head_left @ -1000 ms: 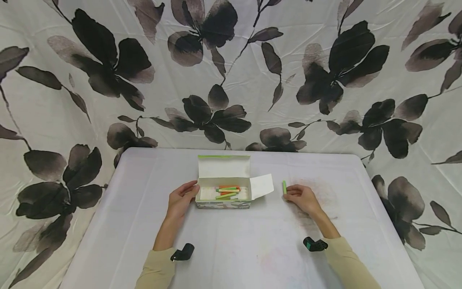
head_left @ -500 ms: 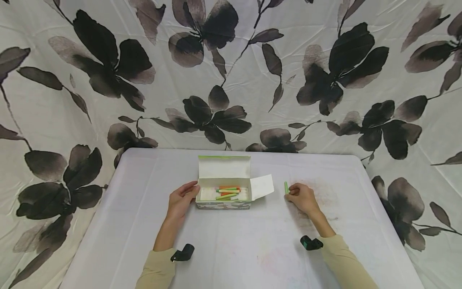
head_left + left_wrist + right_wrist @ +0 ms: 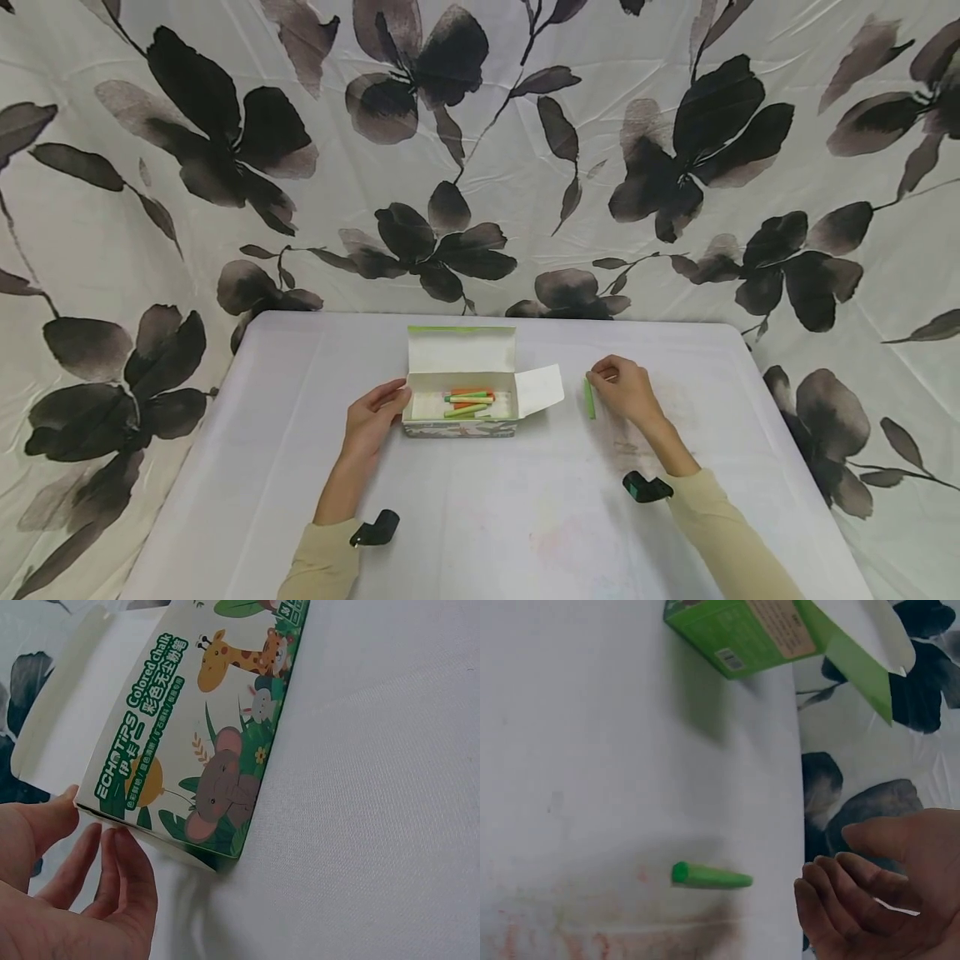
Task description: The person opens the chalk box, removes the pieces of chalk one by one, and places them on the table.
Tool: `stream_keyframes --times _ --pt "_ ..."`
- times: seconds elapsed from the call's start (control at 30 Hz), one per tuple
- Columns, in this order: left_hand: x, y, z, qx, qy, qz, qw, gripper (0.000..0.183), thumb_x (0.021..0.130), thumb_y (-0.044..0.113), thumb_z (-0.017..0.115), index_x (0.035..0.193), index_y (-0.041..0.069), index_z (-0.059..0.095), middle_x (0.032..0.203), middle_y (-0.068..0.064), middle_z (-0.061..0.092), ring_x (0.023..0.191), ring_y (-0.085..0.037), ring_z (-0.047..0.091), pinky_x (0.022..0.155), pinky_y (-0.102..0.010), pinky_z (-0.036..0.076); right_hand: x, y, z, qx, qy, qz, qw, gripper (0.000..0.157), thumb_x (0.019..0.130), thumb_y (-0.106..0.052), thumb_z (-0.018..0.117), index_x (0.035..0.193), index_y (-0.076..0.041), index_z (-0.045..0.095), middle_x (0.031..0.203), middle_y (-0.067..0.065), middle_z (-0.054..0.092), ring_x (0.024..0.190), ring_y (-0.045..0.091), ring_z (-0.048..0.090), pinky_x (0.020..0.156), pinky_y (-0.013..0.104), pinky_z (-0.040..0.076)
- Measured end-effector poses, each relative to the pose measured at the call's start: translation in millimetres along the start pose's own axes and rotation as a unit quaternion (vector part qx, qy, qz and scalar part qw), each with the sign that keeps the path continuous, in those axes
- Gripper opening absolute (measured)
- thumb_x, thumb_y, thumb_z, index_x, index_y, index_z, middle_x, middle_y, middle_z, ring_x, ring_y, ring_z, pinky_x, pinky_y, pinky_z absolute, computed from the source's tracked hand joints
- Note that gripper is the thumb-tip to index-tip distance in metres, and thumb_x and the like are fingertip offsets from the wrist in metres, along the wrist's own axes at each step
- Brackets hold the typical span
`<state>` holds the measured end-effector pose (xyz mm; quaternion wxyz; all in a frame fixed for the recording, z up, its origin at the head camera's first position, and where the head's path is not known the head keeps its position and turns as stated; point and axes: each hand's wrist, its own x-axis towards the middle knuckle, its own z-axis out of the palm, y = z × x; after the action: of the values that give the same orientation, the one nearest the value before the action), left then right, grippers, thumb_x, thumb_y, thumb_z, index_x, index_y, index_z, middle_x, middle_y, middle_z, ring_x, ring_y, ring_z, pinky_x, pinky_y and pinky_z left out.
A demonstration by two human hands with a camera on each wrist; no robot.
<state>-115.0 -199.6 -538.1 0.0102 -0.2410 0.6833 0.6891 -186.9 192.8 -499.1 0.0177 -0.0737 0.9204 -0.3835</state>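
An open cardboard box of colored chalk [image 3: 459, 428] stands on the table, its lid raised at the back. Several green and orange chalk sticks [image 3: 469, 401] lie inside. My left hand [image 3: 371, 417] holds the left end of the box. In the left wrist view its thumb [image 3: 56, 821] is at the corner, and curled fingers touch the end. To the right of the box, a green chalk stick [image 3: 712, 875] lies on the tabletop. My right hand [image 3: 624, 390] is by the far end of that stick. The right wrist view shows thumb and fingers parted, away from the chalk.
A white end flap [image 3: 540, 389] sticks out from the right side of the box. Reddish-brown chalk smudges mark the white table [image 3: 480, 517] around the right hand. A floral cloth [image 3: 555, 192] hangs behind the far edge.
My right hand has left the near end of the green chalk stick and shifted away from me to its far end. The left hand and box stay in place.
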Motion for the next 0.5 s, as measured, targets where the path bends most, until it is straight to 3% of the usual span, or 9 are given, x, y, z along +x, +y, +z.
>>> stream_keyframes --times 0.23,0.5 --pt "-0.7 -0.3 -1.8 -0.001 -0.001 -0.002 1.0 0.042 0.098 0.017 0.073 0.136 0.002 0.064 0.117 -0.008 0.067 0.095 -0.01 0.062 0.074 -0.018 0.051 9.8 -26.3 -3.4 0.007 0.0 -0.046 0.999 0.016 0.098 -0.012 0.07 0.101 0.004 0.07 0.09 0.014 0.072 0.085 0.029 0.068 0.075 0.037 0.055" --pt "-0.4 -0.7 -1.4 -0.002 -0.005 0.001 1.0 0.042 0.098 0.017 0.073 0.136 0.002 0.063 0.118 -0.008 0.067 0.093 -0.008 0.062 0.075 -0.017 0.051 14.7 -58.8 4.6 0.031 -0.001 -0.096 0.995 0.011 0.096 -0.007 0.072 0.099 0.003 0.07 0.088 0.013 0.071 0.083 0.028 0.068 0.074 0.039 0.055"
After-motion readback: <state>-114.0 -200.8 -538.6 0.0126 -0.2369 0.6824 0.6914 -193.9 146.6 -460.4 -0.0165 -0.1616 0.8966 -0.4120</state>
